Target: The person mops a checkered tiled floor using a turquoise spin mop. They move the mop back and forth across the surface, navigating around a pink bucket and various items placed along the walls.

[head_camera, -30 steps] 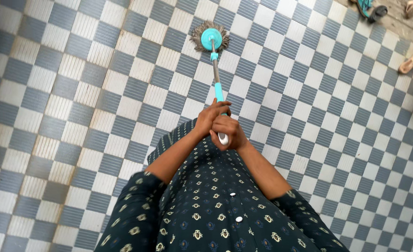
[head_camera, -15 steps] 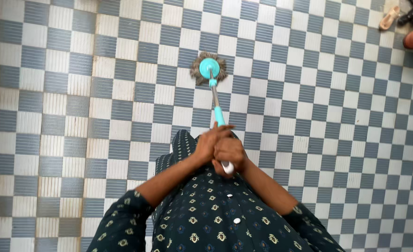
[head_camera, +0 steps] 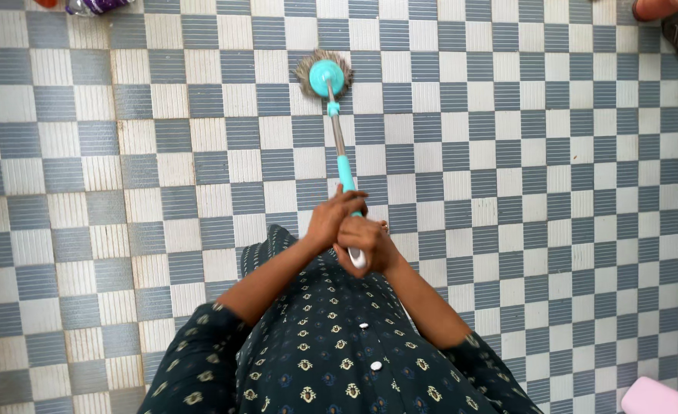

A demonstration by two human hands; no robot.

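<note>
A mop with a round turquoise head and grey fringe rests on the grey and white checkered tile floor. Its thin metal and turquoise handle runs back toward me. My left hand grips the handle from the left, just above my right hand, which closes around the white end of the handle. Both arms reach out over my dark patterned dress.
Dark sandals and part of another person's foot are at the top right corner. A purple and red object lies at the top left edge. A pink object sits at the bottom right corner.
The mop head has slid farther away from me across the tiles, and the view has shifted. Both hands kept their grip on the handle.
</note>
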